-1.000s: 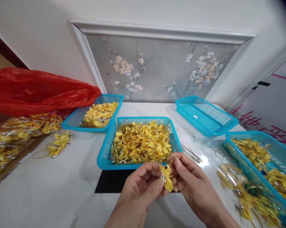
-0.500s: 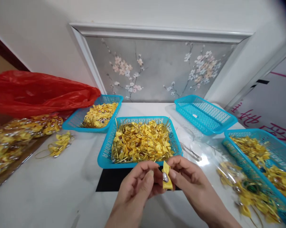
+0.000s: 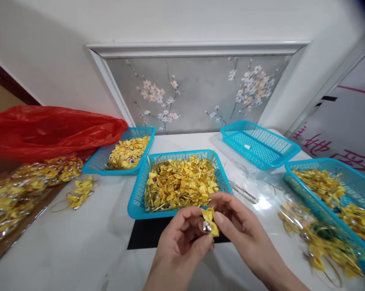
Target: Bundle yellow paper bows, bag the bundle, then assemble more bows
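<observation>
Between my two hands is a yellow ribbon bow (image 3: pixel 214 229) with a shiny silver bell (image 3: pixel 206 227) on its front. My left hand (image 3: pixel 182 242) curls around its left side, thumb and fingers closed at the lower edge. The thumb of my right hand (image 3: pixel 243 232) presses the bow's right side, with the fingers behind it partly hidden. Just beyond the hands stands a blue basket (image 3: pixel 134 202) heaped with similar yellow bows (image 3: pixel 182 182) and gold cords. A black mat (image 3: pixel 144 234) lies under its front edge.
Bows fill parts of a back-left basket (image 3: pixel 154 137) and a right basket (image 3: pixel 291 163). Another blue basket (image 3: pixel 261 147) sits back right. Metal tweezers (image 3: pixel 246 192) lie beside the middle basket. Bagged bows (image 3: pixel 324 242) are at right, a red bag (image 3: pixel 55 129) at left.
The bow has turned in my fingers, so its bell now faces lower left. My left thumb has come down against its lower edge. The camera view has shifted slightly.
</observation>
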